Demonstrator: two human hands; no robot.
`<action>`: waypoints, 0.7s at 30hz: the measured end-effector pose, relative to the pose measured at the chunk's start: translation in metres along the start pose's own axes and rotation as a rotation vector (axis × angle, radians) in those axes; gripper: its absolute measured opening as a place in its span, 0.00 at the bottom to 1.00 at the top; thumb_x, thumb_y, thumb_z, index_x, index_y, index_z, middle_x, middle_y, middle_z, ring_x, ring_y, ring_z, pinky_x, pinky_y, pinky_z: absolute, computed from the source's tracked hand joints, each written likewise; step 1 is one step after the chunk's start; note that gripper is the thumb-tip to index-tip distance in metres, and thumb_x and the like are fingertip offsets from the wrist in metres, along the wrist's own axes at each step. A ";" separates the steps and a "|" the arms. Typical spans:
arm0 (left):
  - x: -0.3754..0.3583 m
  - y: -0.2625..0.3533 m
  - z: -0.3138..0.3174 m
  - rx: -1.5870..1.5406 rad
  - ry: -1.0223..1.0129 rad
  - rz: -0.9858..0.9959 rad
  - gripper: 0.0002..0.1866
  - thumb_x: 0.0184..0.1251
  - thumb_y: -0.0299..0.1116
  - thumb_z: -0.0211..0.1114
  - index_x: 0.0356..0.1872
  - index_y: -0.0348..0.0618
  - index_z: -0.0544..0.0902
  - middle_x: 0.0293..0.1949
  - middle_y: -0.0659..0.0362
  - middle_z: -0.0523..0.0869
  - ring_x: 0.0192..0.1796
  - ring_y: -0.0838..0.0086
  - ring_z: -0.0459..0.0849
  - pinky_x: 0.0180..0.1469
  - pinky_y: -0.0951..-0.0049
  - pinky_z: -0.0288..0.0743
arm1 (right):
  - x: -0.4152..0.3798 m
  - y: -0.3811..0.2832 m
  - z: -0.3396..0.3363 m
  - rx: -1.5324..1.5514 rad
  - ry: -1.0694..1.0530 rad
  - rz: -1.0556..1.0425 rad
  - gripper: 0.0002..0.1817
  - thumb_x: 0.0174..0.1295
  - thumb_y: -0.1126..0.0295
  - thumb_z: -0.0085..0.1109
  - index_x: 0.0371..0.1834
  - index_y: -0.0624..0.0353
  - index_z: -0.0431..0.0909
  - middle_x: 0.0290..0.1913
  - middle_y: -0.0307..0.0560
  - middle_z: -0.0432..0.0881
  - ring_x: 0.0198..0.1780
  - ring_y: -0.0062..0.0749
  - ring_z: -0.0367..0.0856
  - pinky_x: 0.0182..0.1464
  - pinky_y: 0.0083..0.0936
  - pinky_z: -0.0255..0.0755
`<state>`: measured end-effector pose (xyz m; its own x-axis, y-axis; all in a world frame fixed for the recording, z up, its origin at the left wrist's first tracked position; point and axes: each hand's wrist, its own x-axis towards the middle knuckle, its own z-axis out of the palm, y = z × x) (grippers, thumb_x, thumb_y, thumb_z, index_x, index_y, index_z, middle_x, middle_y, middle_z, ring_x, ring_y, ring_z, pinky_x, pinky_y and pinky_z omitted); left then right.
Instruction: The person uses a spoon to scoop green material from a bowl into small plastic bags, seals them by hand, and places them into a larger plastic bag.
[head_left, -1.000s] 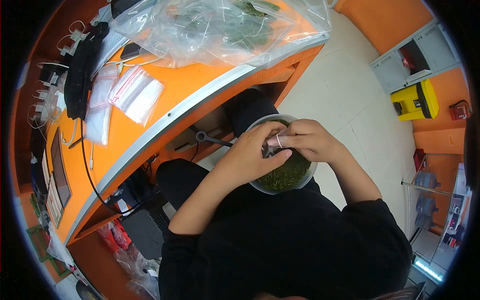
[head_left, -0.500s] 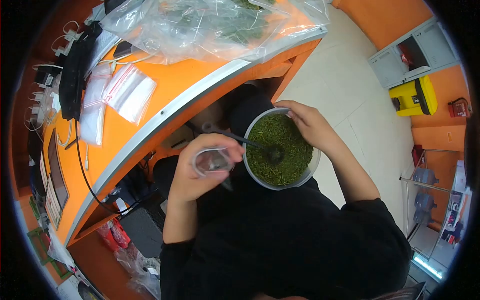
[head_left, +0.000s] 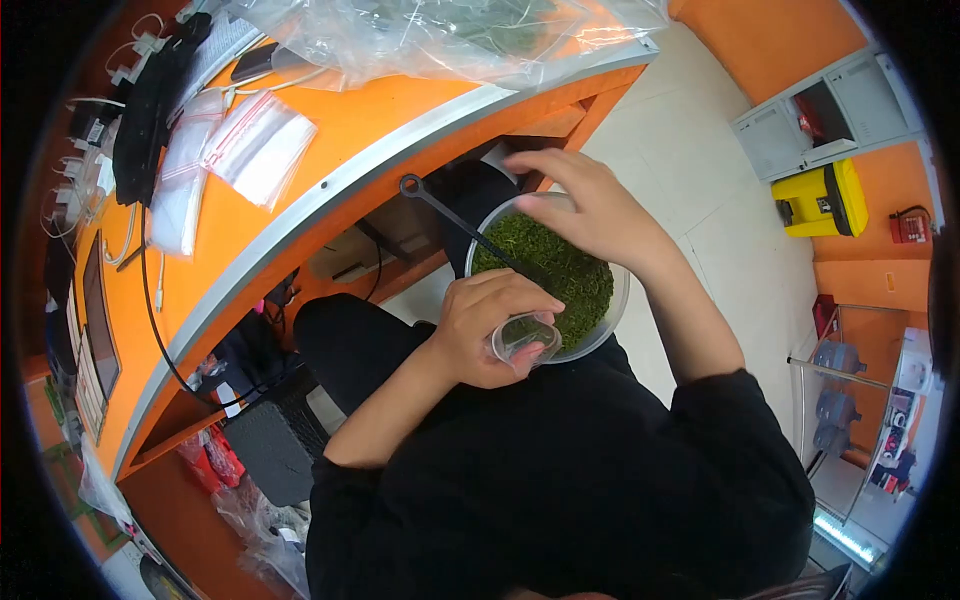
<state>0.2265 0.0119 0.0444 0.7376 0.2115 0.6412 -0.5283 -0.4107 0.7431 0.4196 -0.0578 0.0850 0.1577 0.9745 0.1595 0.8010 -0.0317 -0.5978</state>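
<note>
My left hand [head_left: 488,325] is wrapped round a small clear plastic cup [head_left: 525,340], its mouth facing up toward me. The cup is at the near left rim of a round, clear-walled tub [head_left: 621,305] in my lap. Finely cut green plant material [head_left: 565,262] fills much of the tub. A black spoon [head_left: 440,205] leans over the left rim, its ring-ended handle sticking out; its bowl is hidden now. Above the tub's far right rim, my right hand [head_left: 590,205] is open, fingers stretched to the left and thumb apart, holding nothing.
An orange desk [head_left: 370,125] with a grey edge curves along the left. On it lie zip-lock bags [head_left: 262,150], cables and a large clear plastic bag [head_left: 450,40] with green contents. A yellow bin [head_left: 822,200], grey lockers [head_left: 785,140] and a rack [head_left: 840,365] stand at the right.
My left hand has brought the cup rightward to the tub's near rim. My right hand has let go of the tub's rim and reached leftward. The spoon's handle now points farther up.
</note>
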 end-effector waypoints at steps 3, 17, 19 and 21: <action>0.000 0.001 -0.002 -0.007 -0.052 0.003 0.20 0.43 0.28 0.67 0.44 0.43 0.80 0.31 0.58 0.84 0.30 0.64 0.83 0.32 0.70 0.75 | 0.032 -0.019 0.016 0.136 -0.111 -0.054 0.21 0.63 0.61 0.59 0.57 0.58 0.74 0.48 0.52 0.83 0.53 0.39 0.80 0.57 0.32 0.70; -0.010 0.013 -0.005 -0.016 0.097 -0.243 0.32 0.44 0.37 0.72 0.54 0.43 0.71 0.35 0.58 0.75 0.39 0.65 0.76 0.46 0.65 0.66 | 0.002 -0.012 -0.024 0.547 -0.204 0.054 0.11 0.64 0.66 0.60 0.42 0.61 0.72 0.33 0.44 0.84 0.31 0.22 0.82 0.31 0.19 0.73; -0.011 0.007 -0.007 -0.054 0.108 -0.224 0.34 0.44 0.40 0.73 0.55 0.43 0.70 0.36 0.57 0.74 0.39 0.66 0.75 0.46 0.65 0.65 | -0.020 -0.017 -0.037 0.645 -0.101 0.135 0.11 0.68 0.65 0.56 0.44 0.61 0.70 0.30 0.45 0.83 0.29 0.22 0.82 0.29 0.16 0.73; -0.013 0.003 -0.005 -0.093 0.118 -0.205 0.36 0.43 0.42 0.74 0.55 0.43 0.69 0.37 0.56 0.73 0.39 0.67 0.74 0.47 0.65 0.65 | -0.038 -0.020 -0.042 0.662 0.038 0.058 0.10 0.69 0.66 0.53 0.45 0.61 0.69 0.29 0.45 0.83 0.30 0.23 0.83 0.30 0.17 0.74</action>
<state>0.2135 0.0124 0.0391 0.7819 0.3864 0.4892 -0.4131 -0.2666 0.8708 0.4223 -0.1033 0.1239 0.2197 0.9665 0.1326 0.2689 0.0706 -0.9606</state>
